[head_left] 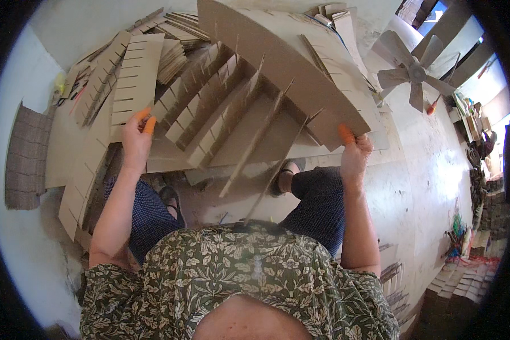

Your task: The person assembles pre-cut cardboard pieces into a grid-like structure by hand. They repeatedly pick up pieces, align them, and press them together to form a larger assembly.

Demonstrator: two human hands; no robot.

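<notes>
Orange covers sit on the fingertips of both my hands. My left hand [136,139] is closed on the near end of a pale slotted cardboard strip [137,76] with a row of cuts along one edge. My right hand [356,152] grips the near right end of a long brown cardboard strip [277,59], which slants away to the far left. Between my hands, several slotted cardboard dividers [209,96] stand on edge, side by side, beneath and beside the long strip. Whether that strip is slotted into them I cannot tell.
Stacks of cardboard strips [178,28] lie at the far left, beside loose slotted pieces. A cardboard bundle [25,158] leans against the left wall. At the right stands a fan [416,73]. More cardboard stacks [464,280] lie at the lower right.
</notes>
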